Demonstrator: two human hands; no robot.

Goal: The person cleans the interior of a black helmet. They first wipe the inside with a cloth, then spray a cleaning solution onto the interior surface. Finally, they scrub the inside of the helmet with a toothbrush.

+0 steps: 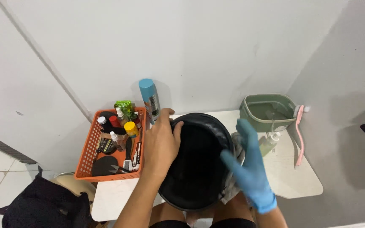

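Observation:
A black helmet [197,169] rests hollow side up over my lap at the front of a small white table [292,177]. My left hand [161,141], bare, grips the helmet's left rim with the thumb hooked over the edge. My right hand [250,164] wears a blue glove and presses a grey cloth [233,185] against the helmet's right rim, fingers spread.
An orange basket [87,156] with small bottles, scissors and black pads stands at the left. A blue spray can [150,99] rises behind my left hand. A green tub [269,110], a clear pump bottle [269,143] and a pink brush [299,135] sit at the right. A black bag [43,207] lies on the floor.

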